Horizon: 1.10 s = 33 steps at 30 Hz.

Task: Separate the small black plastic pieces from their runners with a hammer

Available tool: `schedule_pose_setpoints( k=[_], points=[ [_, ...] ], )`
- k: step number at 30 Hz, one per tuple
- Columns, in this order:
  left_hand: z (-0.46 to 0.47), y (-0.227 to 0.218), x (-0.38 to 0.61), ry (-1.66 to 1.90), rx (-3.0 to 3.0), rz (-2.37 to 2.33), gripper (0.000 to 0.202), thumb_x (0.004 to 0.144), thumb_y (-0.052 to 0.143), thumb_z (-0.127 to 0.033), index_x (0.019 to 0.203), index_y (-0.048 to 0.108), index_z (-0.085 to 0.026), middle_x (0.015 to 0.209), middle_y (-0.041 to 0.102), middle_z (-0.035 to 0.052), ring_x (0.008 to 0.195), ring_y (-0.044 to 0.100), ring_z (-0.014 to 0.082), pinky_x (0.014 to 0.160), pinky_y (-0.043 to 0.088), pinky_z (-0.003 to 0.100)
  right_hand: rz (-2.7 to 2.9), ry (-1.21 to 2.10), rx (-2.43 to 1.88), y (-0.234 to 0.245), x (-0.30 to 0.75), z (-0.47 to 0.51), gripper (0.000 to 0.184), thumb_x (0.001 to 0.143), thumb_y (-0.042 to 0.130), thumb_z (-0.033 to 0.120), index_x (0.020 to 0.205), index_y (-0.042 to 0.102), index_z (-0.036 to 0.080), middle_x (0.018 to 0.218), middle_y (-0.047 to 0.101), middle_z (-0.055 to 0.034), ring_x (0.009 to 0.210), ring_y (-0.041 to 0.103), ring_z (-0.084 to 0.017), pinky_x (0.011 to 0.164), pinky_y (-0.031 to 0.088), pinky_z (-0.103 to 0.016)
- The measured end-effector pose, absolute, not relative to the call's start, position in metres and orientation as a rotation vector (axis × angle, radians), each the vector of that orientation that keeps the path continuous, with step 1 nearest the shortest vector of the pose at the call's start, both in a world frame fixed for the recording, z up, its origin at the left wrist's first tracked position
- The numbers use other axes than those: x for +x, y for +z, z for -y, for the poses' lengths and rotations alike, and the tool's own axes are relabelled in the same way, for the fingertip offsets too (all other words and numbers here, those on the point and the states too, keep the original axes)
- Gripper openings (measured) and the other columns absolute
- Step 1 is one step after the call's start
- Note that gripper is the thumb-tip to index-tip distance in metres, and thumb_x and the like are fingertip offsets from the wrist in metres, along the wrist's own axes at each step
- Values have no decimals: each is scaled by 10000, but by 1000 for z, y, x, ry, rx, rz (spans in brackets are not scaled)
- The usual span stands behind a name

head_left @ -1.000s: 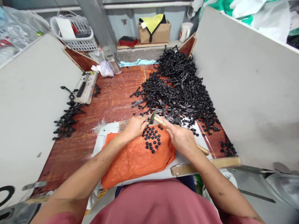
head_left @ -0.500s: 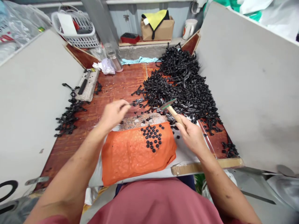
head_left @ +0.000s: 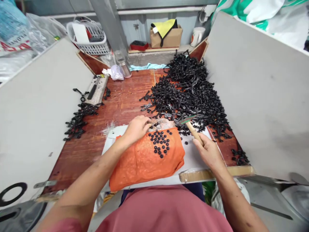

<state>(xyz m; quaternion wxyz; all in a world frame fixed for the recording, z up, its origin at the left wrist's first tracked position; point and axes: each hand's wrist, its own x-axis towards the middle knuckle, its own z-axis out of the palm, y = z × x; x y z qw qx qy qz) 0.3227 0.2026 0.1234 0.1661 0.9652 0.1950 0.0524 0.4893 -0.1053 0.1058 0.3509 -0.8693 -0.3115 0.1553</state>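
My right hand (head_left: 209,153) is wrapped round the wooden handle of a small hammer (head_left: 190,125), whose head is raised over the edge of a big heap of black plastic strips (head_left: 190,93). My left hand (head_left: 136,128) rests with its fingers pinched at the top edge of an orange cloth (head_left: 145,159), beside a stone block (head_left: 164,122); what the fingers hold is too small to make out. Several small black round caps (head_left: 161,143) lie on the cloth.
The cloth lies on a white board (head_left: 193,161) on a red-brown wooden table (head_left: 120,103) between two grey side panels. A smaller pile of black strips (head_left: 79,120) lies at the left. At the back stand a white basket (head_left: 88,38), a metal cup (head_left: 124,66), a cardboard box (head_left: 166,37) and a mug (head_left: 197,35).
My left hand has come back from the strips at the far left to the cloth's top edge. The hammer has moved to the right, its head still raised.
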Motion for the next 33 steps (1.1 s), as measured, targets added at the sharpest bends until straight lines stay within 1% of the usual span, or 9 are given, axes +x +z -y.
schedule_pose_setpoints(
  k=[4, 7, 11, 15, 18, 21, 26, 30, 33],
  points=[
    [-191, 113, 346, -65, 2775, -724, 173, 911, 619, -364, 945, 696, -213, 971, 763, 86, 914, 701, 254, 785, 498, 323, 888, 411, -2260, 120, 490, 91, 313, 943, 521, 436, 1090, 695, 221, 735, 662, 10, 680, 593, -193, 635, 403, -274],
    [-192, 116, 344, -117, 2756, -728, 163, 928, 610, -363, 901, 691, -224, 938, 771, 66, 872, 711, 241, 737, 479, 305, 1069, 416, -2304, 131, 494, 56, 217, 946, 548, 376, 1034, 692, 238, 777, 689, 9, 695, 601, -183, 629, 383, -265],
    [-181, 123, 318, 67, 2812, -652, 133, 941, 574, -235, 847, 665, -211, 884, 744, 66, 848, 688, 220, 757, 484, 308, 1414, 387, -2325, 141, 491, -12, 186, 962, 570, 317, 1058, 717, 255, 950, 742, -13, 808, 646, -179, 665, 391, -260],
    [-156, 113, 276, 334, 2977, -499, 252, 990, 501, -209, 772, 625, -221, 782, 676, 69, 772, 626, 222, 735, 486, 346, 1570, 393, -2284, 137, 481, -62, 229, 956, 616, 326, 1148, 736, 293, 1058, 734, -25, 902, 658, -183, 747, 421, -261],
    [-138, 97, 248, 366, 3052, -396, 334, 1013, 438, -175, 738, 619, -230, 747, 653, 54, 724, 587, 204, 712, 472, 346, 1645, 407, -2302, 128, 476, -76, 220, 955, 638, 367, 1111, 758, 269, 1079, 724, -53, 935, 656, -198, 799, 442, -274],
    [-131, 89, 234, 390, 3001, -338, 317, 1033, 444, -207, 800, 659, -224, 787, 682, 51, 749, 598, 195, 735, 477, 340, 1687, 397, -2320, 123, 475, -78, 205, 954, 635, 370, 1074, 769, 271, 1096, 726, -52, 945, 652, -207, 806, 450, -281],
    [-145, 101, 247, 431, 2750, -435, 274, 1036, 500, -291, 850, 682, -206, 810, 704, 43, 782, 638, 182, 770, 501, 324, 1673, 324, -2341, 124, 479, -75, 178, 935, 629, 318, 1016, 769, 244, 1038, 736, -52, 914, 649, -200, 760, 430, -273],
    [-164, 107, 289, 434, 2722, -507, 243, 1012, 491, -207, 1015, 733, -201, 948, 741, 73, 907, 670, 215, 859, 523, 350, 1572, 217, -2374, 132, 490, -60, 193, 957, 582, 325, 986, 744, 225, 1009, 725, -44, 846, 629, -181, 718, 402, -271],
    [-177, 107, 319, 292, 2759, -291, 330, 963, 476, -117, 1091, 757, -232, 1045, 743, 83, 984, 675, 229, 903, 526, 362, 1387, 247, -2297, 142, 498, -33, 180, 925, 607, 341, 899, 724, 208, 850, 688, -15, 753, 592, -168, 666, 378, -268]
  ],
)
